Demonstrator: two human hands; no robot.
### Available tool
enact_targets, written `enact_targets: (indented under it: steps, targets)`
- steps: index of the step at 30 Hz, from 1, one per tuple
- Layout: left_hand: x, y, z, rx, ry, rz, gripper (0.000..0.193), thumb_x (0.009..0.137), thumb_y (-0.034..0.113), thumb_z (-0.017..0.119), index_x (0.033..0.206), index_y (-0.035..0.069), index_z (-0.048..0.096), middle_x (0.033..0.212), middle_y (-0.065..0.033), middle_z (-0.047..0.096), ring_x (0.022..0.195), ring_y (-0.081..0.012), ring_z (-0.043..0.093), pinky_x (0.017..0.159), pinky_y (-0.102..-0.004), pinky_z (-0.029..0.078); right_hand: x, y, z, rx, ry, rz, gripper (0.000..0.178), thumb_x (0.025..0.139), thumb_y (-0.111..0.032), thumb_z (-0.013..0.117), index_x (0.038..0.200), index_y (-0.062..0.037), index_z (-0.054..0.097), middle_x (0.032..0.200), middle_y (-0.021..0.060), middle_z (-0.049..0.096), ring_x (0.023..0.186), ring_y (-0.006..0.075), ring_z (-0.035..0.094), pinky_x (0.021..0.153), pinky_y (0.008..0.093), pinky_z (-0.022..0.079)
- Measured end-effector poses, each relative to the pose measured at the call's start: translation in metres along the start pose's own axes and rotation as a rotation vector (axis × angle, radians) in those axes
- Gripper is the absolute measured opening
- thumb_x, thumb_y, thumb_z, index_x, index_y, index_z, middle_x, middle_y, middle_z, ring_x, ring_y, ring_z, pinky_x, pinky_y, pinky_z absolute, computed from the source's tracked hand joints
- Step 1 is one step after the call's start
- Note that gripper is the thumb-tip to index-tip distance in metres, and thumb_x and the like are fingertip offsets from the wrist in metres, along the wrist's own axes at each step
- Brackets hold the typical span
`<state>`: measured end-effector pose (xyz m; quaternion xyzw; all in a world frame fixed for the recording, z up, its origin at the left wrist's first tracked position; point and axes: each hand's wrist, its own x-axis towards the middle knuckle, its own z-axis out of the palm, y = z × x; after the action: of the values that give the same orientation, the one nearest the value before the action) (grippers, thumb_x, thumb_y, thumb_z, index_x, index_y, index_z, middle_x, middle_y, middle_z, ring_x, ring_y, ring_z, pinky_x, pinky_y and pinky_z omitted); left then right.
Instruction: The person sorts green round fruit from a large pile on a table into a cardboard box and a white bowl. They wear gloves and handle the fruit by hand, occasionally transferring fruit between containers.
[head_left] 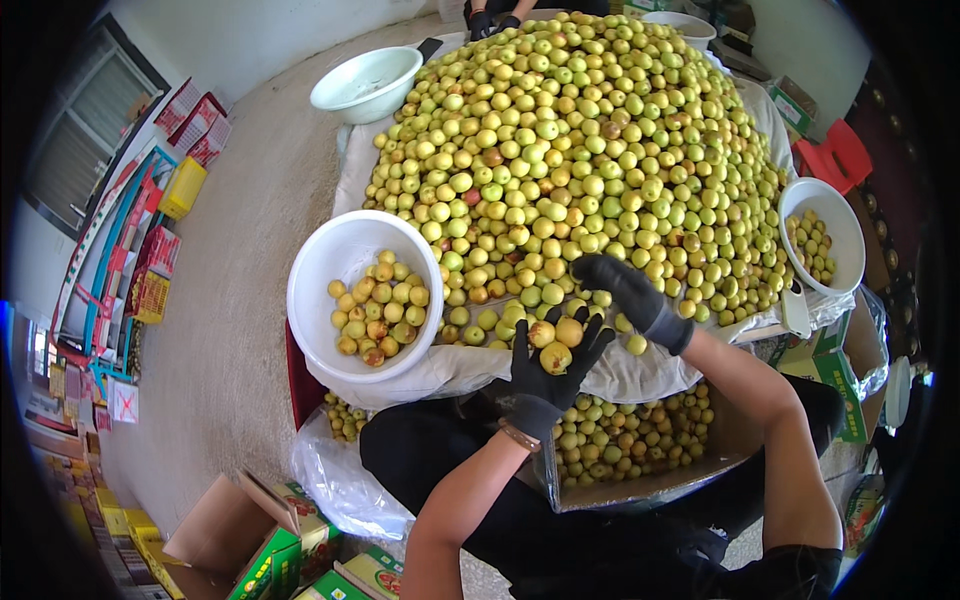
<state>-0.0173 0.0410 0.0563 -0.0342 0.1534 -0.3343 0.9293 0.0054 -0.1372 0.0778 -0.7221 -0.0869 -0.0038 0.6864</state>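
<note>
The left hand, palm up, is cupped around at least three fruits; the right hand, separate from it and positioned ahead and to the right, lies palm down at the near edge of the heap, its grip not determinable because the fingertips appear partly hidden. A white basin containing fruits is located left of the left hand, a second basin right of the right hand. A fruit-filled box is situated nearer the body than both hands.

There are four basins around one fruit heap.
</note>
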Motion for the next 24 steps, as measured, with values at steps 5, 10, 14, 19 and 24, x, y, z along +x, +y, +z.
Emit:
enact_targets:
  steps: [5,10,14,19,24]
  targets:
    - [-0.004,0.007,0.003,0.129,-0.081,-0.018,0.05,0.092,0.046,0.04,0.124,0.008,0.045,0.131,-0.0173,0.044,0.124,-0.0357,0.039,0.104,-0.0572,0.027,-0.03,-0.039,-0.001,-0.525,-0.088,-0.132,0.04,0.086,-0.023,0.062,0.119,-0.0044,0.049,0.111,0.0117,0.057,0.105,0.022,0.055,0.091,0.0331,0.044]
    - [-0.011,0.002,-0.01,0.248,0.003,-0.057,0.052,0.093,0.043,0.039,0.129,0.007,0.041,0.135,-0.0174,0.041,0.123,-0.034,0.04,0.104,-0.0529,0.031,-0.029,-0.013,0.019,-0.749,-0.204,-0.353,0.046,0.08,-0.019,0.068,0.119,-0.0067,0.05,0.112,0.0137,0.057,0.1,0.0258,0.057,0.086,0.0355,0.046]
    - [-0.023,-0.002,0.015,0.01,-0.081,-0.167,0.056,0.093,0.042,0.039,0.132,0.001,0.034,0.134,-0.0255,0.037,0.124,-0.0377,0.038,0.106,-0.0543,0.028,-0.037,-0.014,0.017,-0.007,-0.142,-0.099,0.043,0.086,-0.027,0.062,0.119,-0.0031,0.05,0.111,0.0115,0.058,0.103,0.021,0.056,0.088,0.033,0.046]
    - [-0.027,-0.005,0.015,0.218,0.046,-0.05,0.05,0.092,0.043,0.043,0.123,0.004,0.044,0.124,-0.0226,0.047,0.116,-0.0361,0.046,0.094,-0.046,0.043,-0.047,-0.003,0.012,0.276,-0.092,-0.155,0.077,0.079,-0.067,0.048,0.111,0.0025,0.053,0.112,0.0162,0.059,0.105,0.0236,0.056,0.09,0.0349,0.044]
    - [-0.019,0.035,-0.009,0.128,-0.104,0.015,0.04,0.092,0.041,0.046,0.106,0.004,0.055,0.087,-0.0107,0.061,0.064,-0.0173,0.054,0.046,-0.0232,0.04,-0.055,0.005,0.028,0.582,0.022,-0.076,0.077,0.082,-0.068,0.035,0.105,0.0025,0.054,0.079,0.0109,0.059,0.078,0.0222,0.058,0.081,0.0357,0.046]
